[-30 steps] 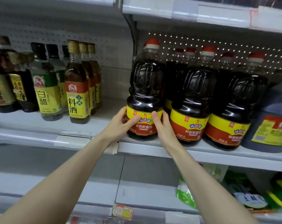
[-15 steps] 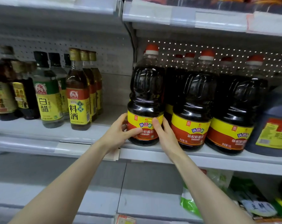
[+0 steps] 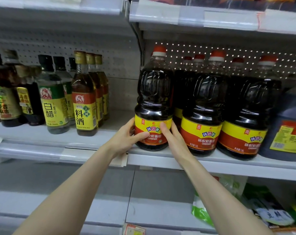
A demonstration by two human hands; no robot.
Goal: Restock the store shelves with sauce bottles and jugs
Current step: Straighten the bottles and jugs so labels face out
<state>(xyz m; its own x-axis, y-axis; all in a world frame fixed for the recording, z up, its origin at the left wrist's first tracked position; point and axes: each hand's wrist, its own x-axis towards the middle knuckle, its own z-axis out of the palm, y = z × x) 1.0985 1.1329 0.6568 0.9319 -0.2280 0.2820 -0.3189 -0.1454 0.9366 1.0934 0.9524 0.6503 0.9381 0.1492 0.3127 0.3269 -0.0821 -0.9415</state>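
Note:
A large dark soy sauce jug [image 3: 154,92] with a red cap and a yellow-and-red label stands upright at the left end of the shelf [image 3: 160,158]. My left hand [image 3: 126,138] grips its lower left side, thumb across the label. My right hand [image 3: 172,138] grips the lower right side, thumb up on the label. Two matching jugs [image 3: 205,106] [image 3: 249,112] stand in a row to its right, with more red-capped jugs behind them.
A bluish jug [image 3: 289,129] sits at the far right. Left shelf section holds a cooking wine bottle [image 3: 84,99], a white vinegar bottle [image 3: 53,99] and dark sauce bottles [image 3: 6,99]. Green packets [image 3: 203,212] lie on the lower shelf. Another shelf edge [image 3: 194,17] runs overhead.
Both hands stay on the jug's label; my right thumb has slid a little higher on it. The view has tilted up slightly, so the shelf appears lower in frame.

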